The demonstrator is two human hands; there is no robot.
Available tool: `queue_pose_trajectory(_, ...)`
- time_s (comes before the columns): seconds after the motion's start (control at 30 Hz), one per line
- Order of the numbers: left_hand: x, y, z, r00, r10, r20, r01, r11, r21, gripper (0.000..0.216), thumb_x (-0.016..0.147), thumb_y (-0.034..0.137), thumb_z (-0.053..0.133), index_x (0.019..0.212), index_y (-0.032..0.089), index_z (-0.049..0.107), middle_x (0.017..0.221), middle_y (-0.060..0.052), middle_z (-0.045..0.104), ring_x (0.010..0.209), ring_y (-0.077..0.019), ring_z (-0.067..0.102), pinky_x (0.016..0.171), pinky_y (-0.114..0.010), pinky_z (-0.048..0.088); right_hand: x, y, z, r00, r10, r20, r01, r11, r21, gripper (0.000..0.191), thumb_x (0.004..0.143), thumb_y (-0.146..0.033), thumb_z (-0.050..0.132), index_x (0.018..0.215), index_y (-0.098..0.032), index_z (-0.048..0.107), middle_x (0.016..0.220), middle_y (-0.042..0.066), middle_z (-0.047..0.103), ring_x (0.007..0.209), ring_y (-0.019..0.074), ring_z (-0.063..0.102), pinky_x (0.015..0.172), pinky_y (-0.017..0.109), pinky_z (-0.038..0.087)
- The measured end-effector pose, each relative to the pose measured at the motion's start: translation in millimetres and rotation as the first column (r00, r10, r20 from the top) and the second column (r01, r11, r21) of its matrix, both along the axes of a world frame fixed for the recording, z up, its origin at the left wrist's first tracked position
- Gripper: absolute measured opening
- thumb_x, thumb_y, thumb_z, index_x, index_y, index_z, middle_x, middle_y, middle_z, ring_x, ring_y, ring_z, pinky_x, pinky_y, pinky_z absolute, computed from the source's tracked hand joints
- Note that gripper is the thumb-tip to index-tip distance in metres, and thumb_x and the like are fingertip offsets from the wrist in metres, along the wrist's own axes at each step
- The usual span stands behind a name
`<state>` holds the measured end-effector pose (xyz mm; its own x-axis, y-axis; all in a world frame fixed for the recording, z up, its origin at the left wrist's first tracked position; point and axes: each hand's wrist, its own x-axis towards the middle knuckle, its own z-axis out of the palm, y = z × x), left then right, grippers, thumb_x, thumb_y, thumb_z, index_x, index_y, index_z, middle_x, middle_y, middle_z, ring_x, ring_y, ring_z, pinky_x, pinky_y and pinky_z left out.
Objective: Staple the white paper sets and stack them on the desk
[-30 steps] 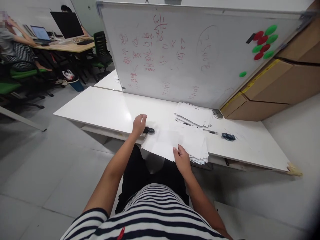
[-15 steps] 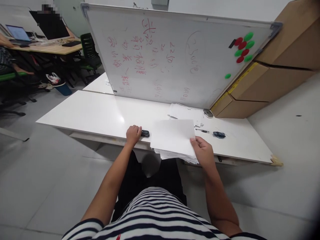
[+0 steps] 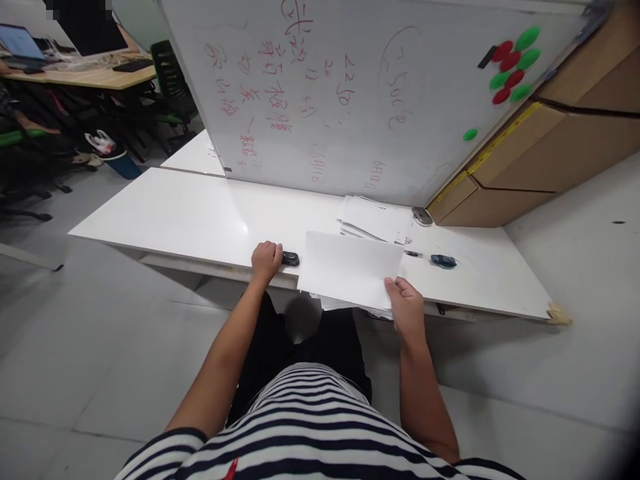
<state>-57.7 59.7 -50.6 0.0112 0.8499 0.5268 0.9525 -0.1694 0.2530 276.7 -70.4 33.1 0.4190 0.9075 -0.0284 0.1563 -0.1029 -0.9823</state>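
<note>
My left hand (image 3: 267, 261) is closed around one end of a black stapler (image 3: 291, 259) lying at the front edge of the white table (image 3: 200, 210). Between the thumb and fingers of my right hand (image 3: 406, 305), a sheet of white paper (image 3: 353, 268) is pinched at its lower right corner. The sheet slants over the table edge, just right of the stapler but apart from it. Under it, a stack of paper (image 3: 333, 304) juts past the front edge, mostly hidden.
Behind the table leans a whiteboard (image 3: 365, 133) with red writing and magnets. More papers (image 3: 375, 215), a computer mouse (image 3: 422, 216), a pen (image 3: 413, 254) and a dark blue object (image 3: 443, 261) lie at the right. Cardboard boxes (image 3: 520, 157) stand beyond. Far left, a person sits at a desk.
The sheet in my right hand has turned and shifted slightly right, off the stack's edges. My left hand stays on the stapler. The camera view has tilted down and closer.
</note>
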Motion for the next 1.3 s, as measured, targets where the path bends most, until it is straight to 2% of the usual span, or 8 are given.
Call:
queue_pose_trajectory(0.2, -1, 1, -0.2, 1.0, -0.006, -0.016, 0.007, 0.999, 0.031, 0.035, 0.095, 0.031, 0.035, 0.064, 0.021, 0.047, 0.072, -0.006, 0.055, 0.075, -0.02, 0.047, 0.068, -0.034, 0.029, 24, 2, -9.3, 0.96, -0.068, 0.272, 0.093, 0.993, -0.078, 0.036, 0.082, -0.052, 0.055, 0.09, -0.018, 0.065, 0.075, 0.002, 0.066, 0.069, 0.0178, 0.059, 0.064, 0.027, 0.044)
queue_pose_trajectory(0.33, -2, 2, -0.5, 1.0, -0.016, -0.011, 0.016, 1.0, 0.024, 0.034, 0.094, 0.03, 0.035, 0.063, 0.021, 0.047, 0.071, -0.006, 0.054, 0.074, -0.0202, 0.047, 0.068, -0.034, 0.029, 28, -3, -19.0, 0.65, 0.177, 0.739, 0.145, 0.926, -0.35, 0.029, 0.085, -0.042, 0.05, 0.084, -0.017, 0.064, 0.07, 0.006, 0.064, 0.072, 0.0237, 0.061, 0.068, 0.033, 0.042)
queue_pose_trajectory(0.43, -1, 2, -0.6, 1.0, -0.015, 0.001, 0.015, 1.0, 0.022, 0.034, 0.094, 0.03, 0.035, 0.063, 0.021, 0.046, 0.071, -0.006, 0.054, 0.074, -0.0204, 0.047, 0.068, -0.034, 0.028, 27, -6, -25.5, 0.507, 0.145, 0.849, 0.198, 0.94, -0.279, 0.035, 0.085, -0.043, 0.051, 0.105, -0.016, 0.061, 0.093, 0.012, 0.067, 0.089, 0.0285, 0.061, 0.075, 0.037, 0.043)
queue_pose_trajectory(0.67, -1, 1, -2.2, 1.0, -0.013, -0.007, 0.013, 0.998, 0.054, 0.034, 0.094, 0.03, 0.034, 0.062, 0.022, 0.043, 0.07, -0.006, 0.053, 0.073, -0.0203, 0.046, 0.068, -0.034, 0.028, 24, 48, -25.0, 0.511, -0.028, 0.859, -0.02, 0.999, 0.044, 0.042, 0.091, -0.043, 0.042, 0.124, -0.019, 0.052, 0.131, 0.013, 0.054, 0.121, 0.0268, 0.047, 0.1, 0.041, 0.035)
queue_pose_trajectory(0.83, -1, 1, -1.0, 1.0, -0.008, -0.005, 0.008, 0.999, 0.044, 0.034, 0.094, 0.029, 0.034, 0.063, 0.022, 0.044, 0.07, -0.006, 0.053, 0.074, -0.0207, 0.046, 0.068, -0.034, 0.028, 32, 156, -20.5, 0.398, 0.165, 0.902, -0.074, 0.986, -0.148, 0.046, 0.093, -0.035, 0.036, 0.133, -0.015, 0.043, 0.139, 0.016, 0.045, 0.124, 0.0284, 0.043, 0.099, 0.041, 0.036)
queue_pose_trajectory(0.97, 0, -1, 1.1, 1.0, 0.009, -0.01, -0.009, 0.999, 0.039, 0.034, 0.094, 0.029, 0.035, 0.062, 0.022, 0.045, 0.07, -0.007, 0.054, 0.074, -0.0208, 0.047, 0.068, -0.034, 0.029, 36, 211, -17.8, 0.202, 0.469, 0.86, -0.083, 0.883, -0.462, 0.047, 0.094, -0.038, 0.036, 0.135, -0.015, 0.041, 0.136, 0.017, 0.049, 0.123, 0.0277, 0.046, 0.096, 0.038, 0.038)
queue_pose_trajectory(1.1, 0, -2, 1.9, 0.999, 0.017, -0.037, -0.016, 0.999, 0.044, 0.033, 0.094, 0.029, 0.034, 0.063, 0.022, 0.046, 0.07, -0.006, 0.055, 0.074, -0.0204, 0.048, 0.069, -0.034, 0.03, 34, 221, -20.1, 0.142, 0.519, 0.843, -0.108, 0.854, -0.508, 0.039, 0.097, -0.032, 0.029, 0.113, -0.011, 0.058, 0.106, 0.02, 0.066, 0.101, 0.0281, 0.061, 0.083, 0.036, 0.043)
queue_pose_trajectory(1.3, -1, -2, 0.2, 0.999, 0.014, -0.04, -0.011, 0.997, 0.072, 0.033, 0.093, 0.028, 0.035, 0.063, 0.022, 0.046, 0.07, -0.006, 0.055, 0.073, -0.0205, 0.048, 0.068, -0.034, 0.031, 35, 214, -23.9, 0.104, 0.515, 0.851, -0.131, 0.855, -0.501, 0.043, 0.097, -0.038, 0.03, 0.123, -0.008, 0.046, 0.106, 0.02, 0.064, 0.1, 0.0282, 0.061, 0.081, 0.035, 0.042)
